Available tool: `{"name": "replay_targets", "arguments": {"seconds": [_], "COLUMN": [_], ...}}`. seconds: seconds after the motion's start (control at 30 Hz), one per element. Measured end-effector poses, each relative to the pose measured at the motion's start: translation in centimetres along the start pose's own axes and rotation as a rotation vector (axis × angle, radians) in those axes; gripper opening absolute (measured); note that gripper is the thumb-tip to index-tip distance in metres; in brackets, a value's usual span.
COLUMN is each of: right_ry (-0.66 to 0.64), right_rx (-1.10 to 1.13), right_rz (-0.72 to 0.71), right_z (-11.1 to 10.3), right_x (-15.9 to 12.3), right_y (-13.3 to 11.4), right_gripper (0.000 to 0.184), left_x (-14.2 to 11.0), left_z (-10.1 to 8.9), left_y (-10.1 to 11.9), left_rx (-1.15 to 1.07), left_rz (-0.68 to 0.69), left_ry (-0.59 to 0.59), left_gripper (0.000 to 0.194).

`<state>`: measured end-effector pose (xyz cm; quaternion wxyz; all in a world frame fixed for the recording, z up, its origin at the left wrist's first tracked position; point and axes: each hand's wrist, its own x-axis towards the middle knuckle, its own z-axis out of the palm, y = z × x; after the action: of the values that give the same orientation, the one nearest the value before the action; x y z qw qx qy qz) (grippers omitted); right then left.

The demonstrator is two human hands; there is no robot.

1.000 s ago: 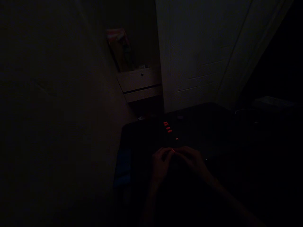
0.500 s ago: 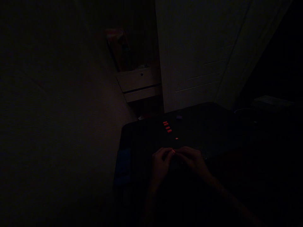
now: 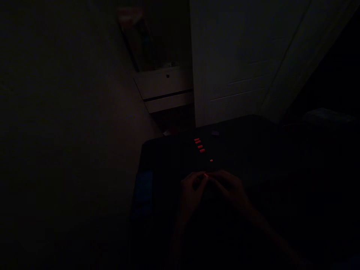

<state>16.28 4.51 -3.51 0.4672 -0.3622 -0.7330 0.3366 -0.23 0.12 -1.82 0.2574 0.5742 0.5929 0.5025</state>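
Observation:
The room is very dark. My left hand (image 3: 191, 189) and my right hand (image 3: 229, 187) meet over a dark table (image 3: 253, 150), fingertips pinched together on a tiny red piece (image 3: 206, 175) that I can barely make out. Just beyond them lies a row of several small red pieces (image 3: 199, 144), and a single red speck (image 3: 211, 160) sits between the row and my hands. Both hands have curled fingers; what else they hold is hidden by the dark.
A pale drawer unit with a small knob (image 3: 165, 88) stands past the table by the wall. A white door (image 3: 239, 63) is behind the table. Something blue (image 3: 143, 191) hangs at the table's left edge. A dim box (image 3: 326, 116) sits far right.
The view has shifted slightly, so everything sits a little higher in the picture. My hands stay pinched together in the same spot on the table.

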Motion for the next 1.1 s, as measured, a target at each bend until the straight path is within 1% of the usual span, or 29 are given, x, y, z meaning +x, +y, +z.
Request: {"name": "replay_targets", "arguments": {"seconds": [0.07, 0.1, 0.17, 0.27, 0.3, 0.37, 0.43, 0.47, 0.57, 0.67, 0.7, 0.83, 0.93, 1.1], "right_ry": [-0.022, -0.025, -0.044, -0.053, -0.06, -0.068, -0.067, -0.086, -0.154, -0.172, -0.169, -0.123, -0.15, -0.228], "right_rx": [-0.001, 0.004, 0.015, -0.011, -0.022, -0.044, -0.076, -0.085, -0.094, -0.105, -0.113, -0.154, -0.179, -0.187], "right_rz": [0.02, 0.031, 0.053, 0.085, 0.096, 0.062, 0.054, 0.044, 0.031, 0.034, 0.043, 0.062, 0.049, 0.04], "right_z": [0.0, 0.0, 0.1, 0.1, 0.1, 0.1, 0.1, 0.2, 0.4, 0.6, 0.6, 0.6, 0.6, 1.0], "right_x": [0.1, 0.2, 0.3, 0.6, 0.7, 0.9, 1.2, 1.3, 1.9, 2.5, 2.6, 3.1, 3.1, 2.5], "right_y": [0.0, 0.1, 0.1, -0.1, -0.1, -0.2, -0.2, -0.2, -0.2, -0.2, -0.1, 0.2, 0.4, 0.5], "right_gripper": [0.02, 0.02, 0.02, 0.02, 0.019, 0.02, 0.022, 0.024, 0.03, 0.026, 0.024, 0.02, 0.022, 0.031], "left_x": [0.0, 0.0, 0.0, 0.1, 0.1, 0.2, 0.3, 0.4, 0.6, 0.7, 0.7, 0.9, 1.0, 1.0], "left_z": [-0.1, -0.1, -0.2, -0.3, -0.3, -0.3, -0.3, -0.3, -0.3, -0.4, -0.4, -0.4, -0.3, -0.2], "left_y": [-0.2, -0.4, -0.6, -0.8, -0.8, -1.0, -1.1, -1.2, -1.2, -1.1, -1.1, -1.0, -0.8, -0.9], "left_rx": [-0.015, -0.014, -0.014, -0.018, -0.027, -0.062, -0.087, -0.092, -0.096, -0.101, -0.099, -0.095, -0.112, -0.085], "left_rz": [-0.037, -0.054, -0.063, -0.092, -0.104, -0.134, -0.191, -0.213, -0.256, -0.307, -0.321, -0.328, -0.344, -0.355], "left_ry": [-0.013, 0.003, -0.008, -0.011, -0.028, -0.028, -0.013, -0.026, -0.009, -0.024, 0.005, 0.055, 0.061, 0.056], "left_gripper": [0.018, 0.02, 0.025, 0.022, 0.021, 0.024, 0.025, 0.026, 0.025, 0.025, 0.024, 0.022, 0.02, 0.017]}}
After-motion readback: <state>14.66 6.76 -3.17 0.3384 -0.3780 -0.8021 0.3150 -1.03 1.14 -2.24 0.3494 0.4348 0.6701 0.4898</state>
